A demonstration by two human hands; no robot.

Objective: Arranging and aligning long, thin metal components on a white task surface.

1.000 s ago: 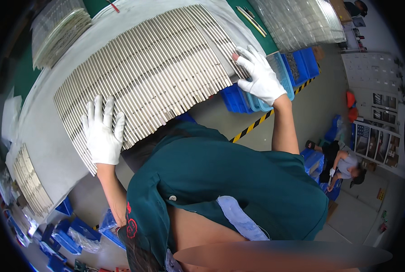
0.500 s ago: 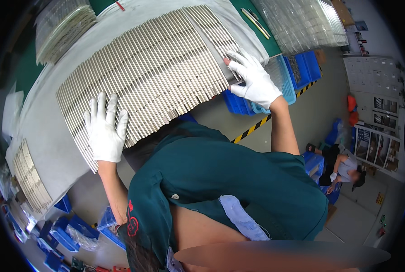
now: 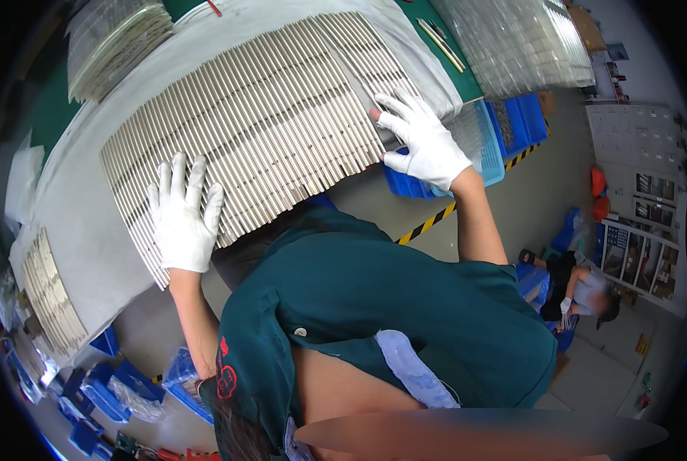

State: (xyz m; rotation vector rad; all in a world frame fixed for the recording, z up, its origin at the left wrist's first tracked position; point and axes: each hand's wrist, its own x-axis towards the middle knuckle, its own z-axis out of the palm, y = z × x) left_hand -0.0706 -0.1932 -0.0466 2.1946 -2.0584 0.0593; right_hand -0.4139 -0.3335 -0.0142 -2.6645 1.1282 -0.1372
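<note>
Long thin silver metal strips [image 3: 228, 115] lie side by side in a wide sheet on the white-covered table [image 3: 90, 192]. A narrow wedge-shaped gap parts a smaller group of strips [image 3: 363, 54] from the sheet's right side. My left hand [image 3: 184, 223], in a white glove, rests flat on the near left strips, fingers spread. My right hand [image 3: 424, 142], gloved too with one bare fingertip showing, spreads over the near end of the smaller group. Its thumb and a finger reach over the gap toward the main sheet. Neither hand grips anything.
Wrapped stacks [image 3: 505, 46] stand at the far right, with another stack [image 3: 117, 46] far left. Pens [image 3: 441, 44] lie on green matting. Blue bins [image 3: 524, 123] and a light-blue basket [image 3: 489, 146] sit right. More strips [image 3: 50, 292] lie left. A person [image 3: 585, 292] sits at right.
My right hand has slid slightly left and nearer to me, closer to the main sheet's edge. My left hand stays on the left strips. The whole view has shifted a little.
</note>
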